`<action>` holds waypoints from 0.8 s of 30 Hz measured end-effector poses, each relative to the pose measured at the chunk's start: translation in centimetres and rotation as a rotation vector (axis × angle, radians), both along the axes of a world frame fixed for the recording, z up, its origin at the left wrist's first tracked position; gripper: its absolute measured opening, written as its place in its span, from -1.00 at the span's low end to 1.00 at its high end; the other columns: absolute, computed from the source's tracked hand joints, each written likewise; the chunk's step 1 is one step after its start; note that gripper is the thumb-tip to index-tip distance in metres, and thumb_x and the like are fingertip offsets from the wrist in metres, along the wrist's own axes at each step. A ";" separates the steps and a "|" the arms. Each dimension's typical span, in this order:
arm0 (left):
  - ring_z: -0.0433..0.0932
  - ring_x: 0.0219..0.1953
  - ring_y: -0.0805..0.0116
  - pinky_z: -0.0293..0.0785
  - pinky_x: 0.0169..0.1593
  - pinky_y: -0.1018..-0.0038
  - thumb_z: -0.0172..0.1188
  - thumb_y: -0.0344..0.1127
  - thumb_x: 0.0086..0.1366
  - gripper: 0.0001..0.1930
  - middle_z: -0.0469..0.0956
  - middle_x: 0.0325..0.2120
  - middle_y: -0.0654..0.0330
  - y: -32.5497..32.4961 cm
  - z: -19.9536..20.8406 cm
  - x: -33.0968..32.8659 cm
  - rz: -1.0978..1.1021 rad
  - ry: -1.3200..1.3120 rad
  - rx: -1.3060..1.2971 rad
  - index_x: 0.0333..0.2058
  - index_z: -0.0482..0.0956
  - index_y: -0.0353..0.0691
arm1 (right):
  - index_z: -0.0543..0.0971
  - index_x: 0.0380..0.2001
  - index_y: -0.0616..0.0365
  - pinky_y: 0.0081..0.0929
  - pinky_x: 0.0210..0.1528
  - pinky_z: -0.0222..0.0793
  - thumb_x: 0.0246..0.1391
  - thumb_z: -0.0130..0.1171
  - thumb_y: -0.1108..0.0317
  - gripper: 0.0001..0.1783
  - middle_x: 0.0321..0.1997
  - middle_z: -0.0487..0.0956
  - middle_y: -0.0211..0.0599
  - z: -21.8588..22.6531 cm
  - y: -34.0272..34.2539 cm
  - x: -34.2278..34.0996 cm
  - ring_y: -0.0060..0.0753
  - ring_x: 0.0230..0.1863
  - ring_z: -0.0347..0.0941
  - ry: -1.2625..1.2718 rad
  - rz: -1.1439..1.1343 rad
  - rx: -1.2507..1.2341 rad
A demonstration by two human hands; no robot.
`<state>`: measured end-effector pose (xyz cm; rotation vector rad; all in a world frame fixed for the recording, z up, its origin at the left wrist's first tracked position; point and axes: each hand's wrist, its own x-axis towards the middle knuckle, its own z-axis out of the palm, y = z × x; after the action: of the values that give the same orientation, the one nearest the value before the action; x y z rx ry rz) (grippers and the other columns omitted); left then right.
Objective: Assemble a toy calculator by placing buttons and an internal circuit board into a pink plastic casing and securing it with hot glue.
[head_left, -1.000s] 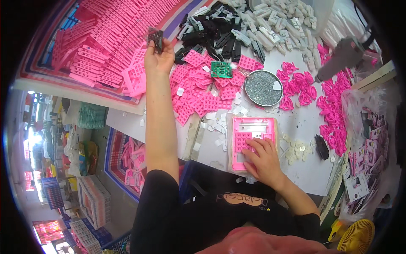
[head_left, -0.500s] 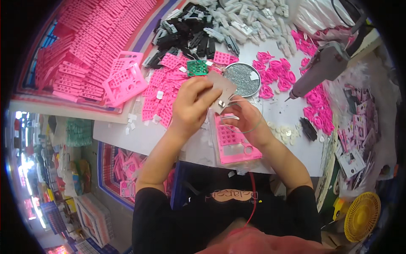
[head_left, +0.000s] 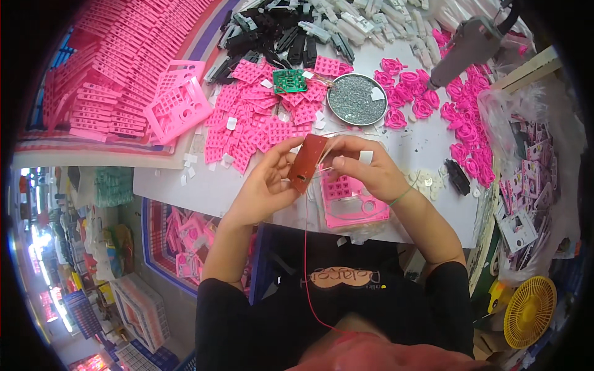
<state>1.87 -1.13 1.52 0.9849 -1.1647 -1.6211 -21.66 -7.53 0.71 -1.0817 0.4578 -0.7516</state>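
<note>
Between the thumb and fingers of my left hand (head_left: pixel 270 182) is a small reddish-brown circuit board (head_left: pixel 308 162), tilted over the table. My right hand (head_left: pixel 366 166) is closed at the board's right edge, pinching thin pale wires (head_left: pixel 330 148); a white tab (head_left: pixel 366 157) shows at its fingers. From the board's lower end a thin red wire (head_left: pixel 307 247) hangs toward my chest. Just below my hands lies a pink plastic casing (head_left: pixel 356 207) with a grid of square holes and a round opening, on clear plastic wrap.
Behind my hands are pink keypad pieces (head_left: pixel 238 127), a green circuit board (head_left: pixel 289 81) and a round dish of screws (head_left: pixel 357 99). An electric screwdriver (head_left: pixel 467 49) hangs at right over pink ring-shaped parts (head_left: pixel 408 93). Pink casings (head_left: pixel 133 68) are stacked left; black parts (head_left: pixel 272 37) lie farther back.
The board has been turned from its pale face to its reddish-brown one. My left hand has shifted from above it to its left side. The screwdriver has swung farther away.
</note>
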 end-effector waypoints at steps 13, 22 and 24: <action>0.39 -0.50 0.58 0.24 -0.56 0.65 0.22 -0.44 0.31 -0.47 0.58 -0.21 0.13 1.7 -2.4 1.3 -0.023 0.475 0.476 0.24 0.34 -0.26 | 0.56 0.06 0.22 -0.64 -0.40 0.26 0.32 0.21 0.27 -0.66 -0.45 0.50 -0.56 -1.3 0.4 -0.4 -0.73 -0.46 0.33 0.133 0.112 0.172; 0.45 -0.54 0.35 0.23 -0.64 0.61 0.28 -0.23 0.20 -0.46 0.53 -0.14 -0.06 3.2 -4.1 -1.1 0.215 0.413 0.256 0.12 0.37 -0.29 | 0.71 -0.28 0.15 -0.59 -0.29 0.38 0.11 0.34 0.41 -0.89 -0.18 0.59 -0.26 -0.6 0.4 -2.8 -0.47 -0.30 0.48 0.450 -0.554 -1.111; 0.47 -0.53 0.34 0.24 -0.65 0.60 0.27 -0.18 0.20 -0.47 0.53 -0.14 -0.08 3.2 -4.2 -1.4 0.197 0.416 0.222 0.08 0.39 -0.30 | 0.72 -0.30 0.12 -0.55 -0.29 0.41 0.06 0.35 0.45 -0.89 -0.10 0.58 -0.18 -0.7 2.2 -2.8 -0.38 -0.28 0.50 0.425 -0.614 -1.075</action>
<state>0.42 2.05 -2.66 0.8158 -0.6002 -1.7133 -24.46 -5.37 -0.03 -2.1773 0.7963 -1.3849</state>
